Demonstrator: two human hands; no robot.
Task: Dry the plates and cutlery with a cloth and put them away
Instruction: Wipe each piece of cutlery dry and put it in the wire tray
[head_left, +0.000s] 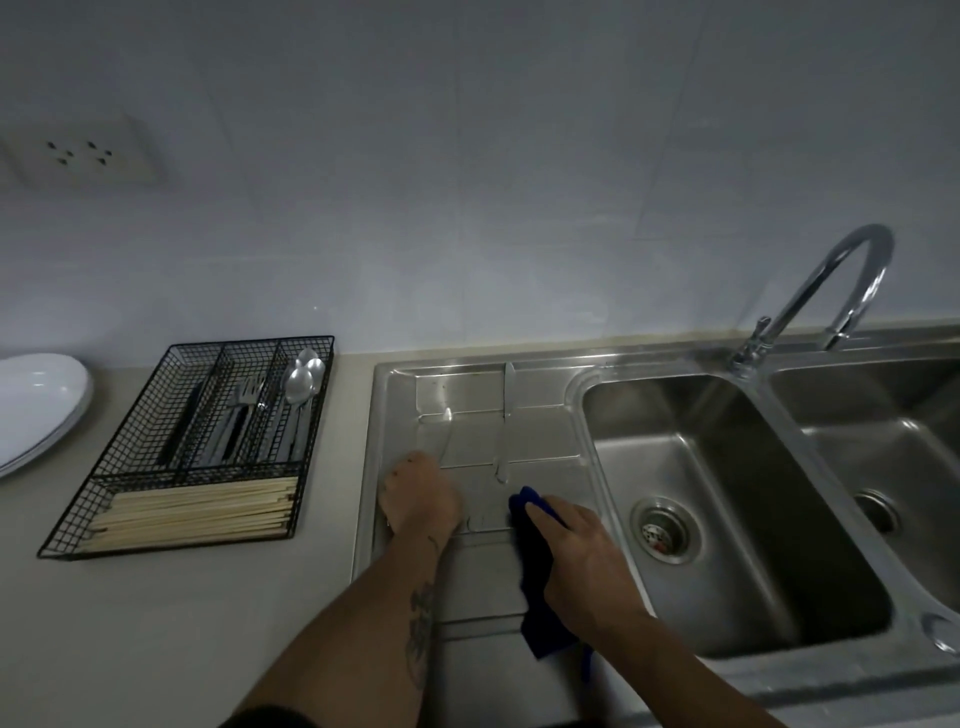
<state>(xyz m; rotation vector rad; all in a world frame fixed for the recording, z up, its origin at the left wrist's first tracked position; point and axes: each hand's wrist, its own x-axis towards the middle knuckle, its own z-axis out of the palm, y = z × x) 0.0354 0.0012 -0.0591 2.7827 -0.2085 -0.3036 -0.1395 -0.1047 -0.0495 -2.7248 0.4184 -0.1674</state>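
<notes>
Your dark blue cloth (540, 571) hangs crumpled over the steel draining board. A table knife (505, 421) lies lengthwise on that board, blade tip away from you; a second piece of cutlery (445, 434) lies just left of it, blurred. White plates (36, 405) sit stacked at far left. Spoons (301, 384) and forks (248, 395) lie in the black wire organiser (67, 525).

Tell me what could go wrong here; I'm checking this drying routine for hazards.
The knife lies loose on the drainboard, handle toward the person; a careless reach could meet the blade. The left hand seems to be picking up a utensil off smooth steel, which may slip. The cloth in the right hand dangles and could snag cutlery.
</notes>
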